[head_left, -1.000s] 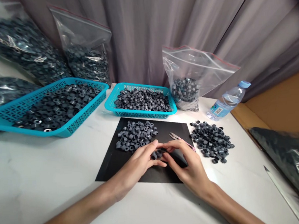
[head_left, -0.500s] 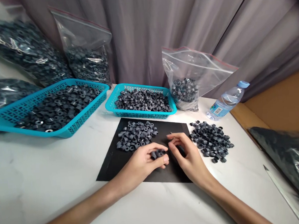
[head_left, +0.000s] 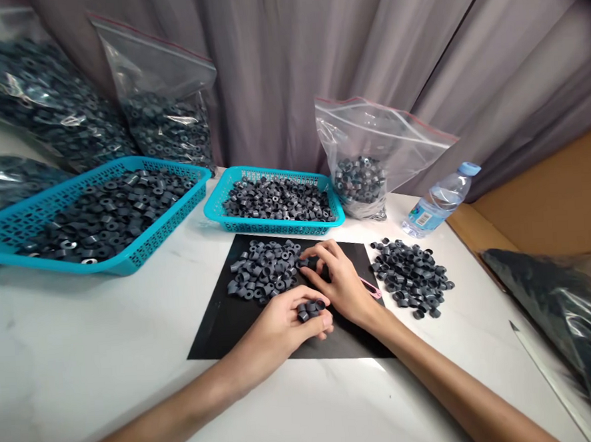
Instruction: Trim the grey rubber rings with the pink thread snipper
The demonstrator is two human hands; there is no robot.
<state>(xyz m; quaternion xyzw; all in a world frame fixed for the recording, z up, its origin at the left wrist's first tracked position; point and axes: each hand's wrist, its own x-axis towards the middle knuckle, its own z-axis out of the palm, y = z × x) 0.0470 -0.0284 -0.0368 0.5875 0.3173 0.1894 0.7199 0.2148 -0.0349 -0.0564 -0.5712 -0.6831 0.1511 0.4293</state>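
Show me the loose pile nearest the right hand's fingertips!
The left pile, on the black sheet beside the right hand; the other pile lies farther, on the white table.

Scissors (head_left: 379,293) mostly hidden behind right hand (head_left: 340,278); larger blue basket (head_left: 168,222) cut off at left edge.

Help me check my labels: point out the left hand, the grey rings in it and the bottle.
Left hand (head_left: 287,317), head view: middle of the hand.
Grey rings (head_left: 311,310), head view: visible middle of the cluster.
Bottle (head_left: 431,210), head view: its label.
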